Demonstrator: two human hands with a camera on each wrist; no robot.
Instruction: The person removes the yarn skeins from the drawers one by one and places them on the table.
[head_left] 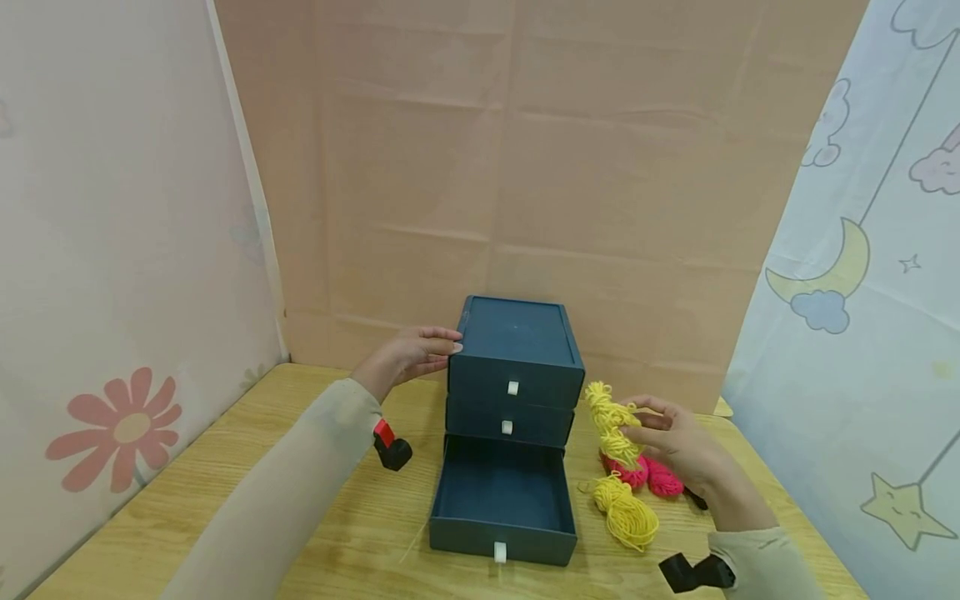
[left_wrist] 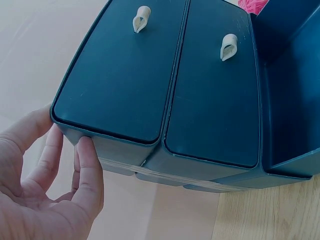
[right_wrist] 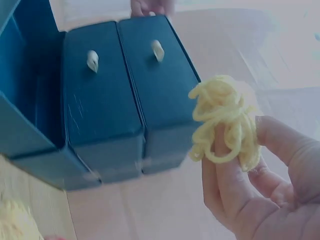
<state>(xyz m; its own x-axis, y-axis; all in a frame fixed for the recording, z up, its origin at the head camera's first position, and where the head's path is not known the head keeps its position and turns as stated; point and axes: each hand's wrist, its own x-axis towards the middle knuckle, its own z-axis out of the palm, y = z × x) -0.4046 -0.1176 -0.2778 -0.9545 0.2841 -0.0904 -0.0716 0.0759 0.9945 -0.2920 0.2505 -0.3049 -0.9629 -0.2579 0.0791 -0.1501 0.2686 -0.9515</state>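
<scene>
A dark blue three-drawer cabinet stands on the table with its bottom drawer pulled out and nothing inside it. My left hand rests its fingertips against the cabinet's upper left edge, near the front corner. Seen from the left wrist, the thumb and fingers are fairly straight at that corner. My right hand pinches a yellow yarn skein, raised to the right of the cabinet. In the right wrist view the looped skein sits between thumb and fingers, overlapping the cabinet's edge.
Another yellow yarn skein lies on the table right of the open drawer. Behind it are pink yarn skeins, partly hidden by the held yarn and my hand. White pull tabs mark each drawer. Fabric backdrops surround the wooden table.
</scene>
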